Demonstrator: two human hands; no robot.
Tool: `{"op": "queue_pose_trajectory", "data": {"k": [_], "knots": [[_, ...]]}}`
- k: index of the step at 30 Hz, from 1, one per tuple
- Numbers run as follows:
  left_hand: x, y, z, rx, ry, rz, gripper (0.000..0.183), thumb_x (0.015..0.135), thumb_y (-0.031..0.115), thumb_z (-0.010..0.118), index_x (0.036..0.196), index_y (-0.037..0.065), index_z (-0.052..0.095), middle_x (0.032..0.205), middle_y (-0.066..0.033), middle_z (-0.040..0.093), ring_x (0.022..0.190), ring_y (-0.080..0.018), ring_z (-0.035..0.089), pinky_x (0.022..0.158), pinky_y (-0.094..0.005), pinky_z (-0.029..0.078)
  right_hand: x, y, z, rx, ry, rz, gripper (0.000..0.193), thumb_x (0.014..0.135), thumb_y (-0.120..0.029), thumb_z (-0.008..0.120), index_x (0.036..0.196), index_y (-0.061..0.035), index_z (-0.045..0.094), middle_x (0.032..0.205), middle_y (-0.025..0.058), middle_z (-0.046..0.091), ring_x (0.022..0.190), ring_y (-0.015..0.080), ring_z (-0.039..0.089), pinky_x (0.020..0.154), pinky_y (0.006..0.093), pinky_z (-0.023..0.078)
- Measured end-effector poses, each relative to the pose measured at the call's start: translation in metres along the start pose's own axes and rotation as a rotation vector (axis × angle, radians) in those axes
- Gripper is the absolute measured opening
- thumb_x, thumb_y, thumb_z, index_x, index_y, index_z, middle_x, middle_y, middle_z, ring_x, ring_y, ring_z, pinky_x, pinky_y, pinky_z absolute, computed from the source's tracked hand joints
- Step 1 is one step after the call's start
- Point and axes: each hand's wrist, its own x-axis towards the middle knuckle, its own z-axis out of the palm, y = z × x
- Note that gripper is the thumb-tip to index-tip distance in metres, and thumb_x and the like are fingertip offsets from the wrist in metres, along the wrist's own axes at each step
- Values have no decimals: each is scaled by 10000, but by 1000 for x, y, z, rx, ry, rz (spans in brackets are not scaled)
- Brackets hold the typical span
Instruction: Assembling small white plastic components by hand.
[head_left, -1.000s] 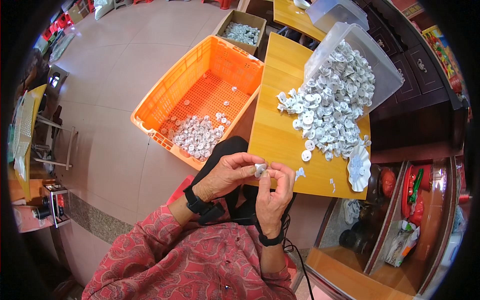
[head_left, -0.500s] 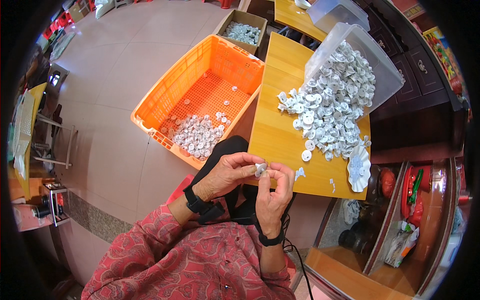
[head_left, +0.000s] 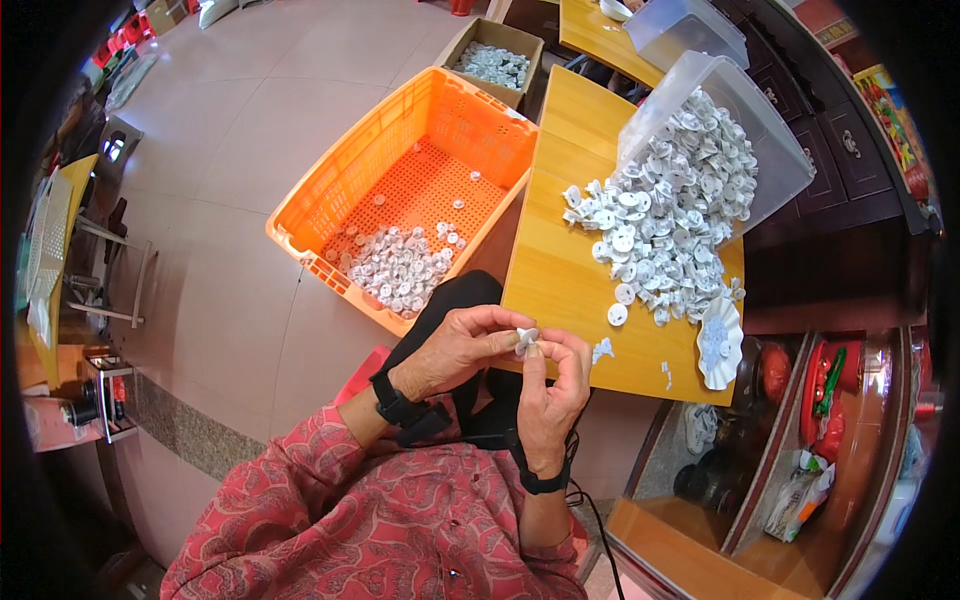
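Between both hands, over my lap by the table's near left corner, is a small round white plastic part [head_left: 526, 340]. My left hand [head_left: 455, 350] pinches it from the left with thumb and fingers. From the other side my right hand [head_left: 553, 385] closes thumb and forefinger on it. To the right, a big heap of similar white parts [head_left: 670, 210] spills from a tipped clear plastic bin [head_left: 775, 165] onto the yellow wooden table [head_left: 560, 150]. More white discs [head_left: 398, 265] lie in the near end of an orange crate [head_left: 335, 195] on the left.
A white fluted dish [head_left: 735, 345] holding tiny pale pieces sits at the table's right edge. Small scraps [head_left: 602, 350] lie near my right hand. Beyond the crate stands a cardboard box [head_left: 530, 45] of grey-white parts. An open cabinet [head_left: 740, 500] is at lower right; a black cable hangs beside me.
The view has shifted slightly, moving the table and crate a little right in the picture. The white part has turned a little between my fingers; both hands keep their grip.
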Motion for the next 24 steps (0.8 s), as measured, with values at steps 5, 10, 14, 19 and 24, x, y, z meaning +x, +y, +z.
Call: {"op": "queue_pose_trajectory", "data": {"k": [5,10,14,19,24], "knots": [[-1,1,2,36,28,-13,240,965,92,620,1185,-4,632,1104,-85,671,983,-154,659,874,-309,565,1,-1,0,-12,-8,21,74,888,-34,633,911,3,574,1001,175,599,926,328,601,808,414,491],[0,0,-5,202,2,49,239,960,86,626,1182,-5,633,1076,-77,673,961,-137,656,868,-291,563,3,-1,-1,-32,-43,11,70,898,-46,633,903,6,587,1002,174,605,918,322,608,805,404,495],[1,-1,-5,83,20,24,237,961,76,621,1183,-7,632,1074,-80,676,954,-140,660,867,-296,565,2,6,-1,135,-23,115,89,907,-62,641,887,12,594,1001,161,619,912,292,618,809,385,497],[2,-2,-7,-26,10,14,240,963,72,616,1187,-13,627,1069,-90,681,942,-157,669,859,-309,572,1,8,-1,216,-20,177,86,907,-56,641,873,10,598,1003,144,626,913,274,620,813,371,495],[1,-1,-6,-11,21,3,239,959,79,624,1181,-10,634,1065,-89,682,942,-156,670,853,-303,571,0,9,0,146,-35,142,87,902,-47,636,862,9,582,983,151,615,895,282,611,792,384,489]]}}
